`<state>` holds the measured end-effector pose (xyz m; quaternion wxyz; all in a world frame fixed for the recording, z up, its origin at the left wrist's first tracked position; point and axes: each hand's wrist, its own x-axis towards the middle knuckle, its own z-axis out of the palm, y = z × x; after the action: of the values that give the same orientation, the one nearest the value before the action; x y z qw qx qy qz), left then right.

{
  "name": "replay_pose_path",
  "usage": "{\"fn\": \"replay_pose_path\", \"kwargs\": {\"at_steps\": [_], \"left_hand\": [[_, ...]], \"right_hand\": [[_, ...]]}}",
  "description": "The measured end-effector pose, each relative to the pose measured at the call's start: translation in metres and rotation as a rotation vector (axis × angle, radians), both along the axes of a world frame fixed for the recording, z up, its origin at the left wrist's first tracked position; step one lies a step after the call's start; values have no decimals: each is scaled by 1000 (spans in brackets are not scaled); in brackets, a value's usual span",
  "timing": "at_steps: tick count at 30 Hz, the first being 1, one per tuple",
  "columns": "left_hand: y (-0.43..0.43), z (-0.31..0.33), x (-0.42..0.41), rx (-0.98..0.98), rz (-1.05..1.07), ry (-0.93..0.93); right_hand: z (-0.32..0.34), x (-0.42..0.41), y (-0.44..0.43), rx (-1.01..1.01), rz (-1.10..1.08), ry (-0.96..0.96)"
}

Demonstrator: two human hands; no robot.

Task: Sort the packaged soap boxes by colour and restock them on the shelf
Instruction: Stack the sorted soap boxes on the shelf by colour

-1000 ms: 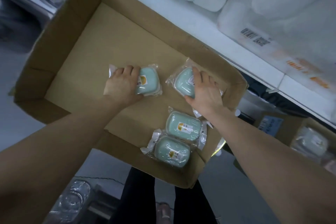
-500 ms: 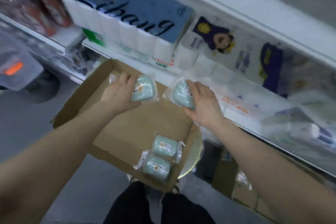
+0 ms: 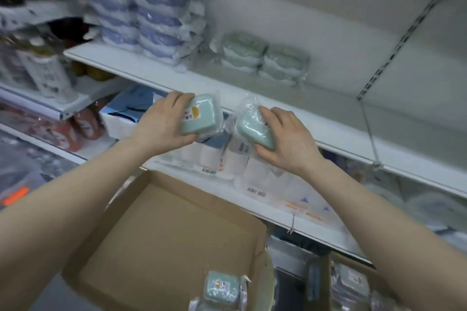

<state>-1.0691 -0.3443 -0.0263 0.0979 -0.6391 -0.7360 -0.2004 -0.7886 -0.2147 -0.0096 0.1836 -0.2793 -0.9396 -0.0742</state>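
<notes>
— Hands first: how are they held?
— A labelled soap box [image 3: 202, 115], mint green and wrapped in clear film, is gripped by the left hand [image 3: 161, 131], with fingers over its far edge and the thumb at its near edge. A second soap box [image 3: 254, 129] of the same green is clasped by the right hand [image 3: 288, 139] from its right side. Both are held in the air just beside each other; whether the wrappers touch cannot be told.

— What is seen around them, biggest things first?
— A white shelf [image 3: 328, 111] is seen just beyond the fingertips, its front edge running behind both hands. An open cardboard carton [image 3: 171, 235] is seen below the wrists, between the forearms. Wrapped paper rolls [image 3: 227, 159] are stacked on a lower board directly under the hands.

— And on the shelf itself?
— Blue packs [image 3: 151, 20] are piled high beyond and to the left of the left hand. Green packs [image 3: 262, 58], in two low stacks, are set beyond the right hand, well apart from the blue ones.

— Anything smaller?
— A loose soap box [image 3: 222, 285], also green, is seen lying in the carton's near right corner, below the right forearm. More wrapped goods are seen further right, though these are too blurred to be identified.
</notes>
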Motion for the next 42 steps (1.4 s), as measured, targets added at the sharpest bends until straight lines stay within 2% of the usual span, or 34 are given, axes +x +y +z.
{"fn": "replay_pose_path", "kwargs": {"at_steps": [5,11,17,21,24,27,30,37,42], "left_hand": [[42,41,-18,68,-13,-5],[96,65,-25,25,-54,54],[148,82,-23,9,-14,48],[176,98,-21,-28,36,86],[195,113,-26,-9,25,57],[218,130,-31,-21,-6,11],[244,146,-30,-73,-5,-28],[299,145,-34,-92,-34,109],[318,128,-38,-185,-181,-43]], "right_hand": [[50,-16,40,71,-29,58],[94,-36,117,83,-180,-11],[121,-53,200,-8,-239,-37],[116,-61,238,-122,-232,-88],[102,-63,248,-87,-250,-107],[89,-58,247,-88,-283,-33],[76,-55,244,-41,-218,86],[60,-57,245,70,-131,215],[60,-57,248,79,-68,267]]}}
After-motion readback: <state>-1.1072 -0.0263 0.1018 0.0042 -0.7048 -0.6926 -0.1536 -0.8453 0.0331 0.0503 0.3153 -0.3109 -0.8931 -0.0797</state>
